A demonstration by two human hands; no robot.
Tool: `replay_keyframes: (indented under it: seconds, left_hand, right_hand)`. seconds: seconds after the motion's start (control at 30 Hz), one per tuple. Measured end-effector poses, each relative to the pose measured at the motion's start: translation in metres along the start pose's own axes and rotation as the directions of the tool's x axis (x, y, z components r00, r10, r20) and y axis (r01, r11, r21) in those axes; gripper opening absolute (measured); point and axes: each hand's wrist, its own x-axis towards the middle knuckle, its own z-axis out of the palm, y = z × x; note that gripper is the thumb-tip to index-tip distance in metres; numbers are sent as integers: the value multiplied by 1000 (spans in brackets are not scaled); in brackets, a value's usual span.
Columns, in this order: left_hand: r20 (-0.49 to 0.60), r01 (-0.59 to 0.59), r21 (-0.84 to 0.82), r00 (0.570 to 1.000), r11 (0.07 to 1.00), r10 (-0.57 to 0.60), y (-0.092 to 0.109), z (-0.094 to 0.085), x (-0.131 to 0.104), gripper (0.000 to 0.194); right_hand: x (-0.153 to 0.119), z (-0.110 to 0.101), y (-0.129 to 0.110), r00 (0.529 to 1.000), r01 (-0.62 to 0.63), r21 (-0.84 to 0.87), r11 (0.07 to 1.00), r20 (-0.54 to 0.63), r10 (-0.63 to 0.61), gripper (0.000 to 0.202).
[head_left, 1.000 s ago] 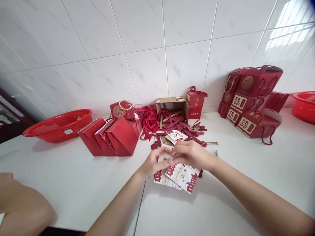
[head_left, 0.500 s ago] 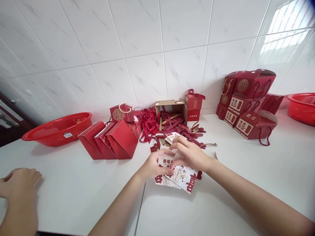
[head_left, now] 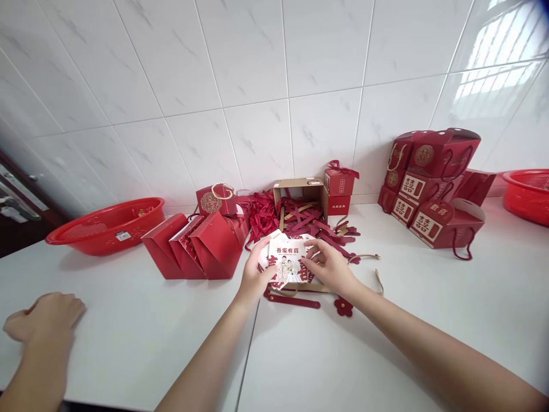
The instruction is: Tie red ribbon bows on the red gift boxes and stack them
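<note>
White cards (head_left: 288, 264) printed with a couple and red characters are held together between my two hands over the white table. My left hand (head_left: 256, 272) grips their left side, thumb on the front. At their right edge, my right hand (head_left: 329, 264) pinches with thumb and fingers. Just below the cards lie a dark red strap (head_left: 295, 301) and a red flower-shaped piece (head_left: 343, 306). Behind the hands, red and tan straps (head_left: 302, 213) spill from an open cardboard box (head_left: 299, 183) lying on its side.
Three red folded boxes (head_left: 217, 249) stand left of the hands, near a red plastic basket (head_left: 107, 229). Handled red gift boxes (head_left: 433, 183) are stacked at right, with another red basket (head_left: 527, 194) beyond. Another person's hand (head_left: 45, 317) rests on the table at left.
The cards, spread out before, are now gathered closer and lifted a little toward the back. My hands have moved to opposite sides of them, uncovering the strap and flower piece beneath.
</note>
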Motion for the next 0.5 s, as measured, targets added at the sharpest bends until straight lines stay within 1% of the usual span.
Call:
replay_keyframes:
  seconds: [0.1,0.17,0.23,0.33,0.4,0.47,0.5]
  left_hand:
    - [13,40,-66,999,997,-39,-1,2,-2,55]
    - [-6,88,-99,996,991,-89,-3,2,-1,48]
    - [-35,125,-119,991,985,-130,-5,0,1,43]
    - [-121,125,-132,983,983,-141,-8,-3,4,39]
    - [-188,107,-132,973,985,-131,-10,-5,6,37]
    - [-234,95,-126,965,987,-122,-10,-6,8,32]
    - [-249,94,-121,961,988,-122,-10,-6,9,28]
  right_hand:
    - [-1,3,1,999,39,-61,997,26,-37,27]
    - [-2,1,1,995,79,-104,991,72,-72,27]
    - [0,-1,3,992,111,-162,981,79,-99,26]
    - [4,-2,11,992,114,-282,953,-12,-122,28]
    - [8,-1,20,988,87,-360,929,-85,-125,34]
    - [12,1,28,984,56,-404,913,-135,-120,38]
    - [14,1,32,981,45,-410,911,-152,-117,35]
